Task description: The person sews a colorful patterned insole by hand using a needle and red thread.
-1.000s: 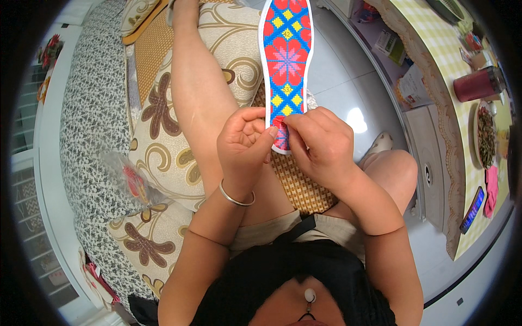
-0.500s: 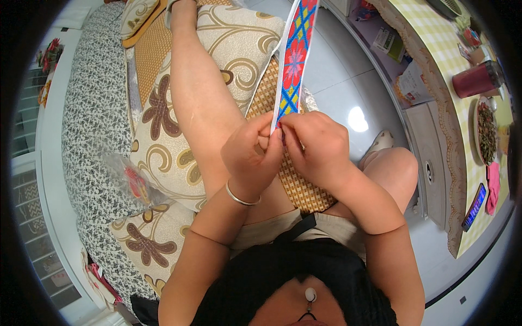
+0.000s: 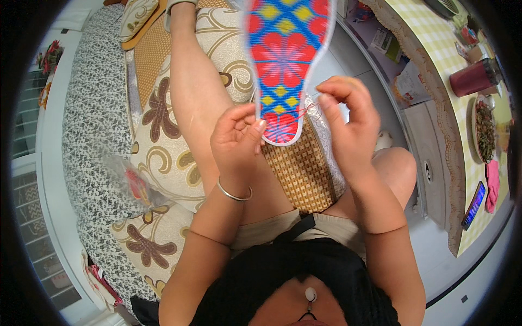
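My left hand (image 3: pixel 235 136) pinches the left edge of an embroidered insole (image 3: pixel 283 60) near its narrow rounded end. The insole has a white rim and red-pink flowers with blue and yellow crossed patterns. It faces up, and its far end runs out of the picture at the top. A thin dark red thread (image 3: pixel 310 110) loops from the insole's right edge to my right hand (image 3: pixel 353 122), whose bent fingers and thumb close on it, clear of the insole. Whether a needle is in those fingers, I cannot make out.
Below the insole is a woven brown seat mat (image 3: pixel 304 174) between my legs. At left lie patterned cushions (image 3: pixel 152 244) and a clear plastic bag (image 3: pixel 133 182). The checked table (image 3: pixel 443 32) at right bears a dark red cup (image 3: pixel 473 79), a food plate (image 3: pixel 484 130) and a phone (image 3: pixel 474 205).
The insole has turned from edge-on to showing its embroidered face. My right hand has left its edge and moved right, drawing the thread into loops. My left hand keeps its hold.
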